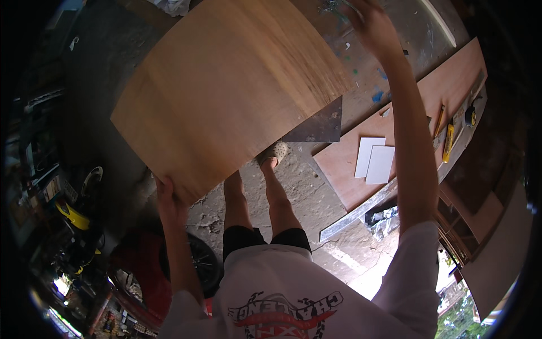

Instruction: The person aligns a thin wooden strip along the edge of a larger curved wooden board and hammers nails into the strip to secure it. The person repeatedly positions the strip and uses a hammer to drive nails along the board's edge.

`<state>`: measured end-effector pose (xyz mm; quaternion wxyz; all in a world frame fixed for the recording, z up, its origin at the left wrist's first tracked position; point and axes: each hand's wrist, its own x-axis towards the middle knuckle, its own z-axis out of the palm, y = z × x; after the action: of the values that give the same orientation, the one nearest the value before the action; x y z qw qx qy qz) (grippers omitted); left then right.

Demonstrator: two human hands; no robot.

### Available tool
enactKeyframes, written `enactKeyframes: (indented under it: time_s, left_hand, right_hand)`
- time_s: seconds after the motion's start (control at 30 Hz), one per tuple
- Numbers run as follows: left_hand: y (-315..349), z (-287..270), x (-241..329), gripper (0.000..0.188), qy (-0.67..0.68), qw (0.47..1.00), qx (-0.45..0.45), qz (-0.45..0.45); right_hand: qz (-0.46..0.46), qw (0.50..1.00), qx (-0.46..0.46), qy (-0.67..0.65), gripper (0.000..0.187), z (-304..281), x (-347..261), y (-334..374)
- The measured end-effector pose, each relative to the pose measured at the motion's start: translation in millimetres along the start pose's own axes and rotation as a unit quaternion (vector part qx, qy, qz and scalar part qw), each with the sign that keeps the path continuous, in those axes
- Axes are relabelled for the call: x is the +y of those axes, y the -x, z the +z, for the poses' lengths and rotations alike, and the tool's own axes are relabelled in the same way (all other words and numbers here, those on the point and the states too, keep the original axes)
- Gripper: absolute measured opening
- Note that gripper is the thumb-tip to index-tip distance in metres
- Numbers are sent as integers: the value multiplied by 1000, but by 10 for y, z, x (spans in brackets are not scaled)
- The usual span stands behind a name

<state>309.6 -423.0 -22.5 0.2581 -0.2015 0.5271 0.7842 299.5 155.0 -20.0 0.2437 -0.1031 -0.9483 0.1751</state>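
A large brown plywood sheet (226, 85) is held up in front of me, tilted, and covers much of the upper middle. My left hand (171, 199) grips its near left corner, fingers partly hidden behind the wood. My right hand (371, 28) is raised at the top, off to the right of the sheet's edge. Its fingers are dim and smeared near the frame's rim, so whether they hold anything is unclear. Below the sheet's right edge a dark flat panel (319, 125) shows.
On the right, a reddish board (344, 164) on a bench carries two white cards (380, 165), a pencil (439, 121), a yellow utility knife (449, 143) and a tape measure (471, 116). A black wheel (201, 261) beside something red stands lower left. My feet are on rough concrete (307, 186).
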Motion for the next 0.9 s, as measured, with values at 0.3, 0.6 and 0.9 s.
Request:
enactKeyframes:
  time_s: [0.3, 0.6, 0.9]
  left_hand:
    - [344, 252, -297, 60, 112, 993, -34, -14]
    - [183, 847, -688, 57, 152, 987, -48, -20]
    - [83, 857, -675, 51, 144, 984, -70, -83]
  right_hand:
    - [-190, 970, -89, -120, 22, 581, 588, -327]
    - [-62, 996, -62, -3, 26, -86, 408, -70]
    - [260, 949, 145, -105, 24, -516, -101, 748]
